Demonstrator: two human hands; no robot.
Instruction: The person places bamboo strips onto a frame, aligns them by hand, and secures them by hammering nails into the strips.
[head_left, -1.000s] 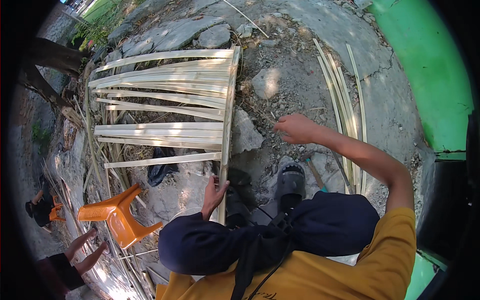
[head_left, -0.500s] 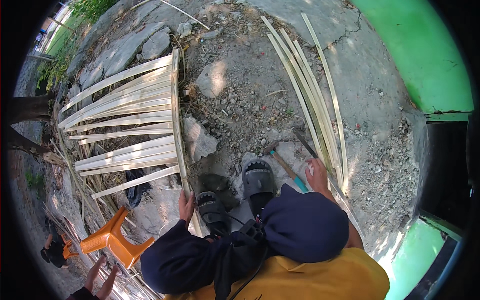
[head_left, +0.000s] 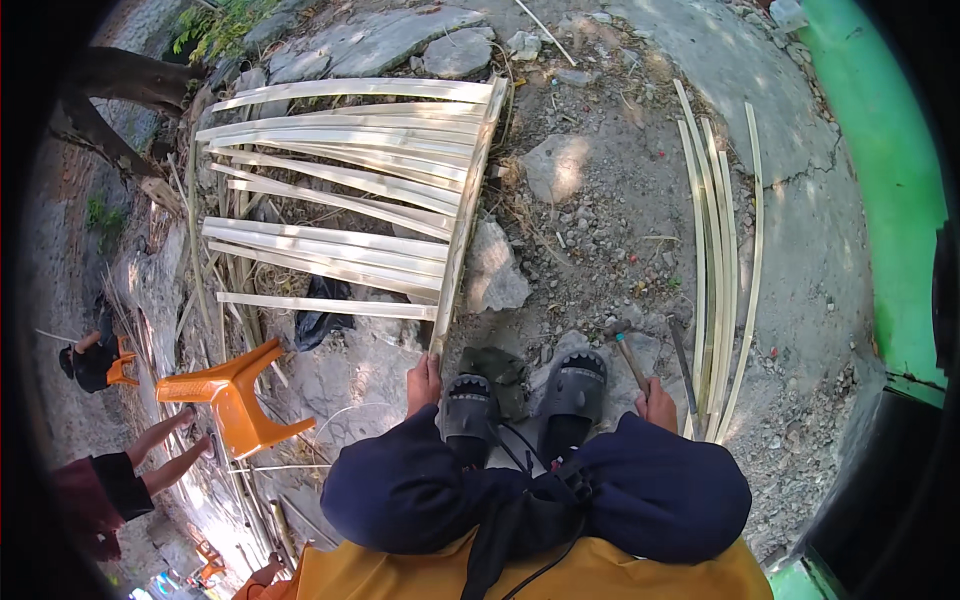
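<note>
My left hand [head_left: 424, 384] is closed round the near end of a long bamboo rail [head_left: 468, 205]. Several pale split bamboo slats [head_left: 340, 242] fan out leftward from that rail, one end of each at it. My right hand [head_left: 657, 406] is wrapped round the wooden handle of a tool with a teal tip [head_left: 630, 360]; its other end is hidden by the hand and sleeve. Just right of this hand lies a dark, narrow blade-like strip [head_left: 683, 360]. Beyond it several loose bamboo strips [head_left: 715, 290] lie lengthwise on the ground.
My grey sandals [head_left: 573, 390] stand between the hands, with a dark cloth-like piece [head_left: 497, 372] beside them. An orange plastic stool [head_left: 235, 400] lies tipped at left, near another person's legs [head_left: 165, 440]. Rocks [head_left: 493, 268] and rubble surround the rail. A green wall [head_left: 890, 230] borders the right.
My right hand has moved from beside the blade onto the tool's wooden handle and grips it. My left hand stays at the rail's near end. The view has swung left.
</note>
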